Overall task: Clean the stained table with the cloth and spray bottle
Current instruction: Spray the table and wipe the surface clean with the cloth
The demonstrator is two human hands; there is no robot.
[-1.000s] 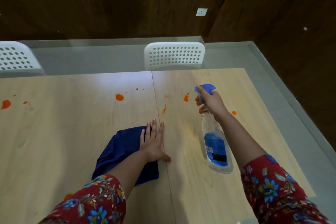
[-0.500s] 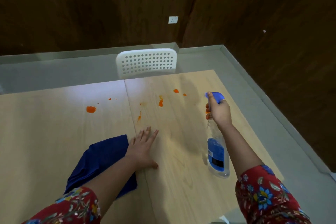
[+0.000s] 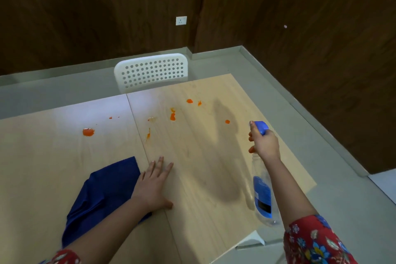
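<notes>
The spray bottle (image 3: 261, 191) is up over the table's (image 3: 203, 173) right side, long axis running away from the person, blue nozzle aimed at the orange stains (image 3: 172, 116). Right hand (image 3: 264, 146) is wrapped round its neck, while the left hand (image 3: 153, 184) lies flat, fingers spread, touching the blue cloth (image 3: 102, 195).

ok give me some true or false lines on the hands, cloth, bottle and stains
1. The right hand grips the bottle. True.
2. The left hand is bunching up the cloth. False: it lies flat with straight fingers on the table, at the cloth's edge.
3. Orange stains are on the table. True.
4. The chair behind the table is black. False: it is white.
</notes>
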